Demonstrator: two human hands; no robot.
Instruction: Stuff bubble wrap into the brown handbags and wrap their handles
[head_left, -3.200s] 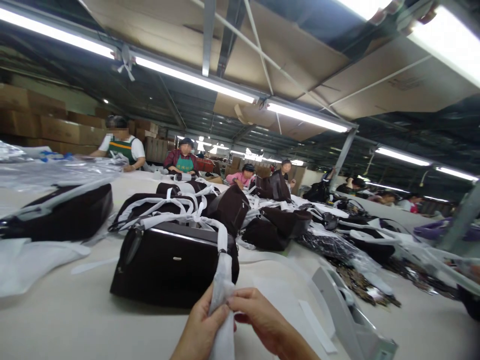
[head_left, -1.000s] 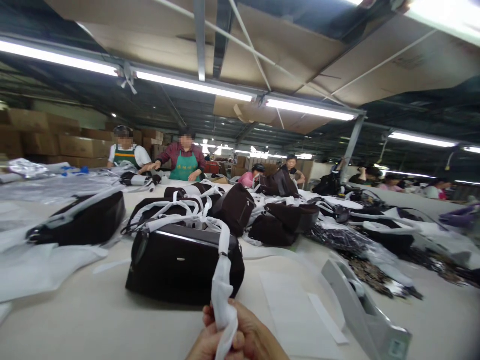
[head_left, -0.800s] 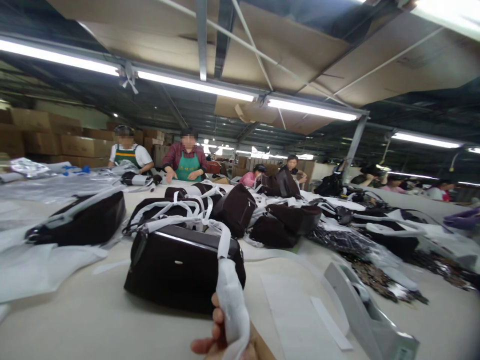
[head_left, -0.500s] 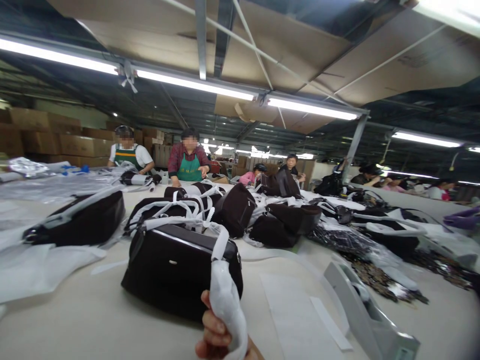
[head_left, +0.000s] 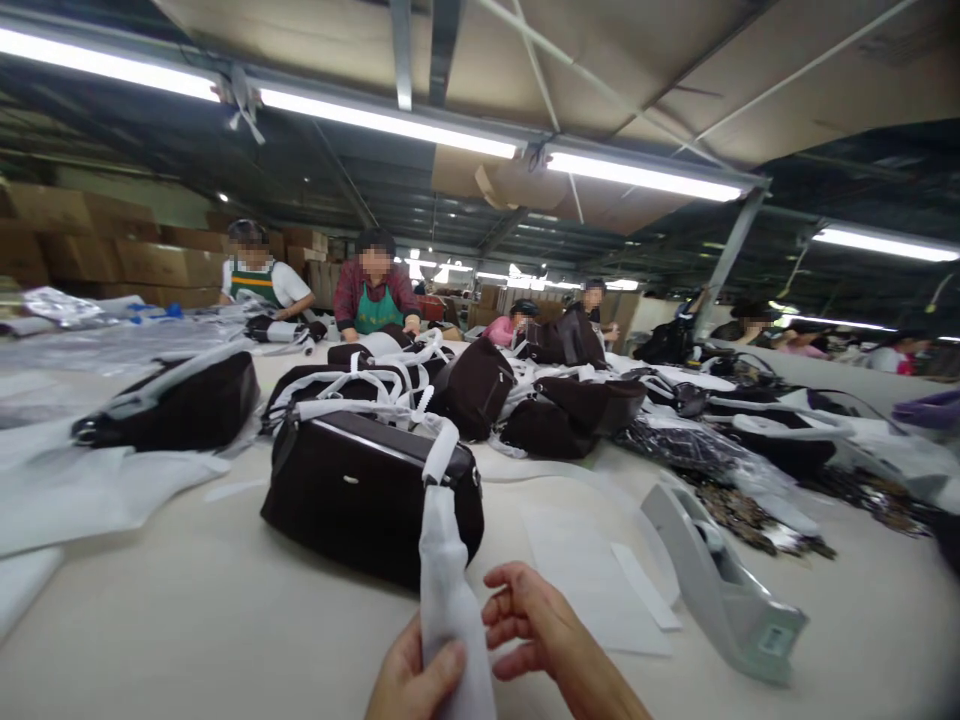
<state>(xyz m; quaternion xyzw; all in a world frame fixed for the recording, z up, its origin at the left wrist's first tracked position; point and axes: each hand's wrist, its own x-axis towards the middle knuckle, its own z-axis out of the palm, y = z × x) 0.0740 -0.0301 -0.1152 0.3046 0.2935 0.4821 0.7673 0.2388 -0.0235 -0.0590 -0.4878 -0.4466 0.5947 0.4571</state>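
A dark handbag [head_left: 360,500] with a small metal plate stands on the pale table, its strap wrapped in white material [head_left: 444,560] that hangs toward me. My left hand [head_left: 420,672] grips the lower part of this wrapped strap, thumb on top. Just right of the strap, my right hand [head_left: 525,620] is held with its fingers apart and curved, nothing between them. Its fingertips are close to the white wrap; whether they touch it is hard to tell.
A grey tape dispenser [head_left: 724,590] stands at the right beside white sheets [head_left: 589,580]. More dark bags [head_left: 472,388] lie behind, another bag [head_left: 180,405] at the left near white wrapping [head_left: 97,490]. People work across the table [head_left: 187,620].
My right hand now shows beside the strap with its fingers apart. The hand on the wrapped strap sits lower, its thumb now showing. The view has tilted down a little.
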